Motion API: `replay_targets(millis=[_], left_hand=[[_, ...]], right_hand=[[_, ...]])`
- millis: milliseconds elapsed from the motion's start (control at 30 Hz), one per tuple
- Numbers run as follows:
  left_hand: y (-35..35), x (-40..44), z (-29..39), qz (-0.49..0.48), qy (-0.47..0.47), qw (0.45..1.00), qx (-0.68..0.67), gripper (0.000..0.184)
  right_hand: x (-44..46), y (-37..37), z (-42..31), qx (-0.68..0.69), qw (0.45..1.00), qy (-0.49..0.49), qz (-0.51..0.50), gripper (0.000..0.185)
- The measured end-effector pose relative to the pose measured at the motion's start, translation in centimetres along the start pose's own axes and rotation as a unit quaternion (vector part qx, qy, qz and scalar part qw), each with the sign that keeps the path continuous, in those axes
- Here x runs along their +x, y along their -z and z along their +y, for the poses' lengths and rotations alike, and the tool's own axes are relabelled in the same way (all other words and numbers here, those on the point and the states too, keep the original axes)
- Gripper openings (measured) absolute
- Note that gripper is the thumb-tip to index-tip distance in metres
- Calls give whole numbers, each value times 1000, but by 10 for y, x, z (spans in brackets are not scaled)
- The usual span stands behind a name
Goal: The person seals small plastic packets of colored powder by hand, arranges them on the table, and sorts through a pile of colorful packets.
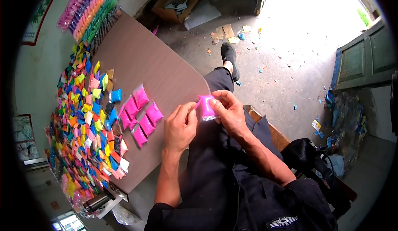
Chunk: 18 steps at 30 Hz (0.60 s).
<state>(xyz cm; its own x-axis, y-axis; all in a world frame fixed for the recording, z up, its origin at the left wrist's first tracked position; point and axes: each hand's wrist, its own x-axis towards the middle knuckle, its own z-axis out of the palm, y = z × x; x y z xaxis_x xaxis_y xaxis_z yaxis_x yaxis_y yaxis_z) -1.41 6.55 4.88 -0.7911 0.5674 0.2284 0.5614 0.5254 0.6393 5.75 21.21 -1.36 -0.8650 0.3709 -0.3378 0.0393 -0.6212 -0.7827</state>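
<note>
Holding one pink packet (205, 106) together are the left hand (180, 125) and right hand (230, 114).

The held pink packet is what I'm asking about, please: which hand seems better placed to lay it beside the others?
Probably the left hand: it pinches the edge of the held packet and is nearer the pink packets on the table.
</note>
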Motion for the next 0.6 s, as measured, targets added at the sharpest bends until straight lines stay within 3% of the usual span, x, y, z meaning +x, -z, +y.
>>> replay_targets(millis=[167,233,600], left_hand=[[-4,7,3,-5,46,998,-37,13],[-4,6,0,18,-3,1000,-11,7],[-5,9,-4,31,-41,998,30,4]], right_hand=[[1,1,2,10,1000,10,-8,29],[1,1,2,11,1000,12,-7,29],[1,1,0,5,1000,-7,-4,30]])
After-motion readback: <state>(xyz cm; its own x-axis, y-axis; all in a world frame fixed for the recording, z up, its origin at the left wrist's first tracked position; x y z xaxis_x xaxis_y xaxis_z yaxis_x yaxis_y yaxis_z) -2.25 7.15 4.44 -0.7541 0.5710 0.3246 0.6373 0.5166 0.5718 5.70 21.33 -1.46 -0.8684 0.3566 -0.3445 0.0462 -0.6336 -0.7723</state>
